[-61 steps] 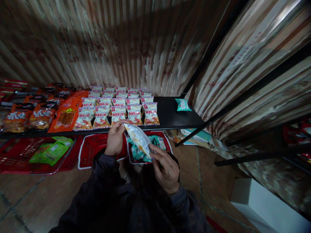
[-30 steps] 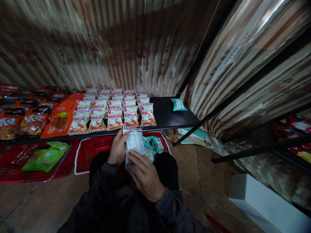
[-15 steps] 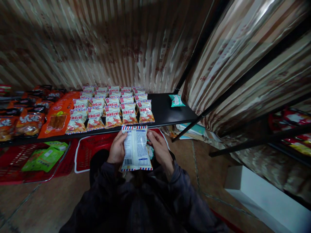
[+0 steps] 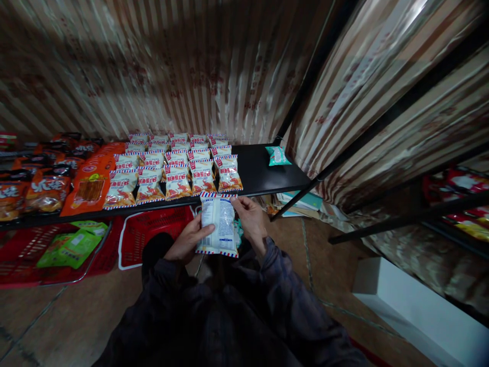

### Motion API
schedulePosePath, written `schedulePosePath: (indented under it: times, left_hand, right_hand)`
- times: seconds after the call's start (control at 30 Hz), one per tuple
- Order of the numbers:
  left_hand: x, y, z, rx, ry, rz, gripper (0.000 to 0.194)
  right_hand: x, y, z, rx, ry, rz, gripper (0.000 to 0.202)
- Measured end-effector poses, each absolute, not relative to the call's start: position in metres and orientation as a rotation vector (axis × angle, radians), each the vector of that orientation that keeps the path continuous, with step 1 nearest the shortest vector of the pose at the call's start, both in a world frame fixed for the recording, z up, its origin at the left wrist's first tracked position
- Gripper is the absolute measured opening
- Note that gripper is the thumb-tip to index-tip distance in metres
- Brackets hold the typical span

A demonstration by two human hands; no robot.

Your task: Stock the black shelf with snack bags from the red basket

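Note:
A white snack bag (image 4: 218, 224) with red-and-blue striped ends is held up before me, its printed back and barcode facing me. My left hand (image 4: 188, 238) grips its lower left side, thumb across the front. At the upper right corner, my right hand (image 4: 250, 220) pinches the bag between thumb and fingers. Just beyond it, rows of matching snack bags (image 4: 178, 182) lean on the black shelf (image 4: 263, 178), fronts toward me. A teal packet (image 4: 277, 156) lies by itself near the shelf's right end. Part of another teal packet (image 4: 239, 232) shows behind my right hand.
Orange packets (image 4: 90, 186) and black-and-orange bags (image 4: 49, 189) fill the shelf's left part. Below stand red baskets (image 4: 153, 229), the left one with green packets (image 4: 74, 247). Black metal posts (image 4: 324, 176) slant at the right, and a white box (image 4: 416, 300) sits on the tiled floor.
The held bag has shifted slightly up and to the right. My left hand has slid down its left side and its thumb now lies over the front; my right hand has moved up toward the top corner.

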State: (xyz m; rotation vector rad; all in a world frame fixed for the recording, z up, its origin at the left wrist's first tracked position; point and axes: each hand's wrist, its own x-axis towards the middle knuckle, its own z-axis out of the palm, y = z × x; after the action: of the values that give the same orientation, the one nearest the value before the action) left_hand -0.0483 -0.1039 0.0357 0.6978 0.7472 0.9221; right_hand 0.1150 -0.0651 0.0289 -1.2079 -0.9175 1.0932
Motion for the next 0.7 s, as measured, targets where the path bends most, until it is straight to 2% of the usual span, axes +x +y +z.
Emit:
schedulePosePath:
  times: [0.17,0.43,0.7]
  left_hand:
    - [-0.048,-0.105,0.033,0.699,0.771,0.948,0.058]
    - [-0.053,-0.095,0.025,0.634,0.810,1.101,0.061]
    - [-0.050,-0.098,0.029,0.600,0.811,1.098,0.065]
  right_hand:
    - [0.115,-0.062,0.032,-1.222,-0.968,1.090,0.031]
    - [0.113,-0.086,0.038,-1.121,-1.047,1.426,0.050]
    - [0.110,-0.083,0.023,-1.069,-0.975,1.452,0.048]
